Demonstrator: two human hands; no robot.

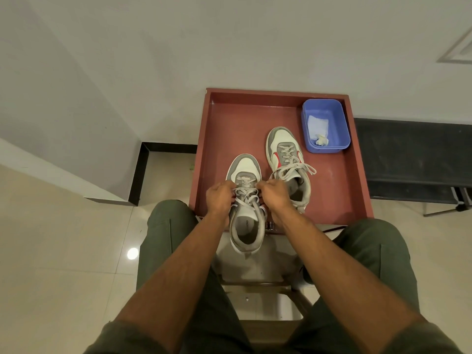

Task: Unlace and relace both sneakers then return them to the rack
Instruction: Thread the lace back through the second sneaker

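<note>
A red-brown tray [342, 195] sits low against a pale wall, on cream floor tiles, with a black skirting strip running off to its left. In the tray's far right corner is a blue tub [342, 129] with a bit of white cloth in it. The person sits at the tray's near edge, knees in green trousers either side, both forearms reaching forward. The left hand [221, 195] and right hand [272, 194] are curled in, knuckles up, each pinching the laces [246, 198] of the near sneaker [246, 226] from its own side — fingertips are hidden in the lacing. That sneaker lies lengthwise away from the person, toe toward the wall, heel hanging over the tray's near edge. The second sneaker [288, 159] rests flat in the tray just beyond and to the right, toe also toward the wall, tilted slightly left, its laces loose.
</note>
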